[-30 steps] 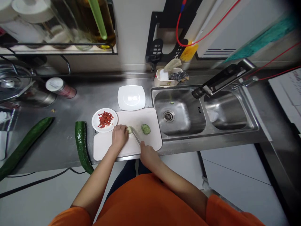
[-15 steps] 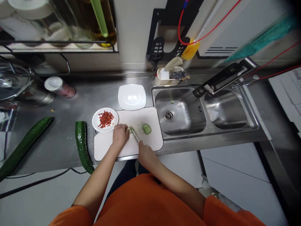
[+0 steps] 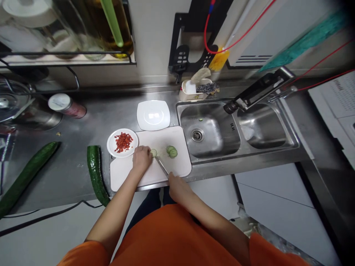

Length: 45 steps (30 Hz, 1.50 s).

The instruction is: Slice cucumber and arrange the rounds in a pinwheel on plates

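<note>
On the white cutting board [image 3: 122, 173], my left hand [image 3: 142, 159] is closed over a piece of cucumber [image 3: 153, 152], whose pale cut end shows at the fingertips. My right hand [image 3: 179, 187] grips a knife [image 3: 162, 166] near the board's front edge. The blade points up and left, its tip just below the cut end. Several cucumber slices [image 3: 172, 151] lie overlapped right of the blade. A round white plate [image 3: 111, 145] of chopped red pieces [image 3: 123, 142] sits at the board's upper left corner, touching or overlapping it.
Behind the board lies a white square plate [image 3: 153, 115]. A cut cucumber [image 3: 95, 173] and a long whole one [image 3: 30, 173] lie to the left. The double sink [image 3: 213, 129] adjoins the board's right side. A red-labelled shaker [image 3: 68, 106] and a sponge holder [image 3: 194, 92] stand near the wall.
My right hand has drawn the knife back toward me and to the right, so the blade is off the cucumber's cut end. My left hand stays in place on the cucumber.
</note>
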{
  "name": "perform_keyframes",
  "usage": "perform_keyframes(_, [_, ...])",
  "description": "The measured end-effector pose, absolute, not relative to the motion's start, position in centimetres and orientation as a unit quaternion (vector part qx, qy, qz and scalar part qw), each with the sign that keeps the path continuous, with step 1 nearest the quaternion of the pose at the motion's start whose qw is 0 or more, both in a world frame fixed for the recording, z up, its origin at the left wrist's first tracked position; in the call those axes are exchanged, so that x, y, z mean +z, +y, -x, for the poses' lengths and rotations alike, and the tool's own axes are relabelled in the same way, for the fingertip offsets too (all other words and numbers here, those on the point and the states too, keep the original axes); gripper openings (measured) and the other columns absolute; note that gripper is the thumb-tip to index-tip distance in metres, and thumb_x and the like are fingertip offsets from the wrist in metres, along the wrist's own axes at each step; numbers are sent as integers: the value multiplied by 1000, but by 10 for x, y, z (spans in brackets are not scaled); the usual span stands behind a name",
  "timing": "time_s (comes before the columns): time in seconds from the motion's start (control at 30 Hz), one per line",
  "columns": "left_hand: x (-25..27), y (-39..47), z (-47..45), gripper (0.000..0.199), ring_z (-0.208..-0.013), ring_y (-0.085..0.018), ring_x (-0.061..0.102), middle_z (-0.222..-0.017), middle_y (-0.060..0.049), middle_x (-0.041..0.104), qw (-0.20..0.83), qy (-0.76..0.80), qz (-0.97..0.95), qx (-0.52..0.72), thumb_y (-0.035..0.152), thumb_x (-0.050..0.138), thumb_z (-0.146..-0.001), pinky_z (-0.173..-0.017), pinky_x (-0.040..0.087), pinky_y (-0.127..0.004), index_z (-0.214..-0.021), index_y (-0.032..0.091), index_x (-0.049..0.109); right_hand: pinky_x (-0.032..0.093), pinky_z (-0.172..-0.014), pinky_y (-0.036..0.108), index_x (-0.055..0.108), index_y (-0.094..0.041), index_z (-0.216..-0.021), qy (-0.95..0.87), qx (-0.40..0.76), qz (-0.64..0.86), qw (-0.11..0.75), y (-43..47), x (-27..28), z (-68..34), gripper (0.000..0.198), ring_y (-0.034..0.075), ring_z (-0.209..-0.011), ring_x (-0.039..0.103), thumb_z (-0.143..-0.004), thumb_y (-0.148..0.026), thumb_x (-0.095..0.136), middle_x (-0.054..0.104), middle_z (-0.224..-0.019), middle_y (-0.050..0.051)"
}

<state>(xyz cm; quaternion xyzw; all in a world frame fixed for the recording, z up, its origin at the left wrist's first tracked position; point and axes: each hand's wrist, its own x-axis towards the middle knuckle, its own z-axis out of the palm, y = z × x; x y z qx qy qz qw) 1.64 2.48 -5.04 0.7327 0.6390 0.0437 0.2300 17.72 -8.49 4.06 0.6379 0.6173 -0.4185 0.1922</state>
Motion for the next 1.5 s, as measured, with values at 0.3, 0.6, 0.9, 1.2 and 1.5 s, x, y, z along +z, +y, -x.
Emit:
perform_keyframes(0.3, [-53, 31, -25, 16, -91, -25, 54, -87, -11, 61, 218, 652, -725, 40, 26, 48, -81, -85, 41, -39, -81, 19, 63, 39, -65, 26, 48, -12, -109, 606, -426, -639, 210, -99, 46, -204, 36, 22, -86, 63, -76, 1, 39, 66, -90, 12])
perform_keyframes(0.6, [-53, 25, -29, 17, -93, -27, 53, -89, -14, 58, 184, 622, -760, 27, 21, 43, -85, -86, 39, -40, -84, 16, 59, 39, -66, 26, 48, -11, -110, 596, -417, -654, 210, -94, 48, -210, 38, 23, -87, 63, -76, 3, 38, 66, -89, 13])
perform_keyframes(0.9, [-33, 2, -13, 13, -70, -17, 58, -76, -3, 64, 294, 661, -681, 115, 26, 47, -83, -68, 41, -28, -86, 20, 58, 37, -65, 27, 48, -13, -111, 600, -413, -651, 215, -89, 48, -213, 39, 24, -87, 64, -77, 3, 35, 66, -87, 12])
perform_keyframes(1.2, [-36, -21, 26, 23, -74, -16, 64, -81, -1, 69, 298, 789, -493, 214, 31, 52, -78, -74, 46, -27, -96, 20, 61, 37, -63, 26, 47, -13, -112, 606, -405, -650, 216, -84, 46, -213, 38, 24, -88, 64, -78, 1, 37, 67, -89, 13])
perform_keyframes(1.5, [-45, -23, 43, 21, -75, -19, 61, -82, -4, 65, 230, 777, -556, 187, 31, 52, -78, -77, 46, -32, -92, 18, 62, 38, -64, 28, 48, -12, -112, 618, -402, -644, 203, -87, 41, -216, 39, 25, -85, 64, -78, 2, 36, 67, -88, 14])
